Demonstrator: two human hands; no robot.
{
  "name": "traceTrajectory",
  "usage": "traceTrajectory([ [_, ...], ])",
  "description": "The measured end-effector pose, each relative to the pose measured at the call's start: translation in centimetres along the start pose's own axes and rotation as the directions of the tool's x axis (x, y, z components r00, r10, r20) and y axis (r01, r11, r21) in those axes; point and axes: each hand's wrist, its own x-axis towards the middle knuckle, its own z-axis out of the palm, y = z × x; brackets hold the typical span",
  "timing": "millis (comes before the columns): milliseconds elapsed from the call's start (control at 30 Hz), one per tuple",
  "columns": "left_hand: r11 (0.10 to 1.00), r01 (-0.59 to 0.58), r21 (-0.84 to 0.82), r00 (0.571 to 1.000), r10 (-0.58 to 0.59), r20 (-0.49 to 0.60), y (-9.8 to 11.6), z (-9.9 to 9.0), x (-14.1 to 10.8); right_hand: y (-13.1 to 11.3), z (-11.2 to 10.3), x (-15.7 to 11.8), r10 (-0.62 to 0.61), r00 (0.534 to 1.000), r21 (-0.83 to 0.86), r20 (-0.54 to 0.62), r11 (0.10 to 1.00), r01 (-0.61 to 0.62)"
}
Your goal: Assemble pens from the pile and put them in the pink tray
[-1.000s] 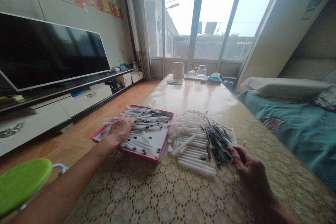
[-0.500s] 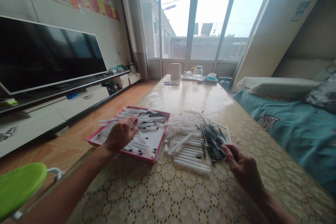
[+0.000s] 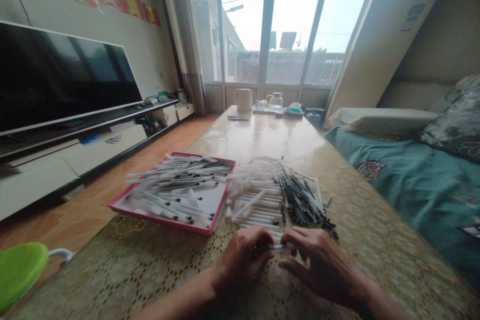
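Observation:
My left hand [image 3: 247,252] and my right hand [image 3: 313,257] are close together at the near edge of the white tubes [image 3: 258,205]. A pale tube [image 3: 277,247] spans the gap between them; the left fingers are curled round its left end. The right hand's thumb and fingers are apart at its other end. Thin black refills [image 3: 302,197] lie heaped just beyond my right hand. On the left, a pink-rimmed tray [image 3: 210,231] holds many white pens with black tips [image 3: 183,175].
A beige jug [image 3: 243,100], a glass pot [image 3: 276,102] and a tissue pack [image 3: 293,111] stand at the table's far end. A green stool [image 3: 22,270] is at the lower left. A teal-covered bed [image 3: 405,175] runs along the right side.
My left hand has left the tray and moved right and nearer. My right hand has moved left from the black refills, so both now meet at the tubes. The view has turned slightly right.

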Motion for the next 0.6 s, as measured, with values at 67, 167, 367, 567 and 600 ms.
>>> traceTrajectory([
  [67,0.999,0.014,-0.037,1.0,-0.015,-0.016,-0.3,-0.4,-0.1,0.1,0.5,0.0,0.001,0.999,-0.037,0.036,0.999,0.0],
  [167,0.999,0.051,-0.011,0.997,-0.051,-0.05,-0.5,-1.1,-0.3,0.8,0.7,-0.1,0.05,0.997,-0.034,0.052,0.998,-0.048],
  [367,0.991,-0.032,0.131,0.998,0.04,-0.056,-1.2,-1.7,-0.5,0.9,0.5,-0.1,0.069,0.995,-0.042,0.069,0.997,-0.066],
  [567,0.919,-0.141,0.367,0.99,0.132,0.05,-1.2,-1.0,-0.6,-0.6,1.2,0.2,0.055,0.99,-0.061,0.129,0.997,-0.048],
  [600,0.901,-0.16,0.403,0.987,0.147,0.062,-1.2,-0.9,-0.7,-0.7,1.3,0.2,0.05,0.989,-0.062,0.137,0.997,-0.042],
])
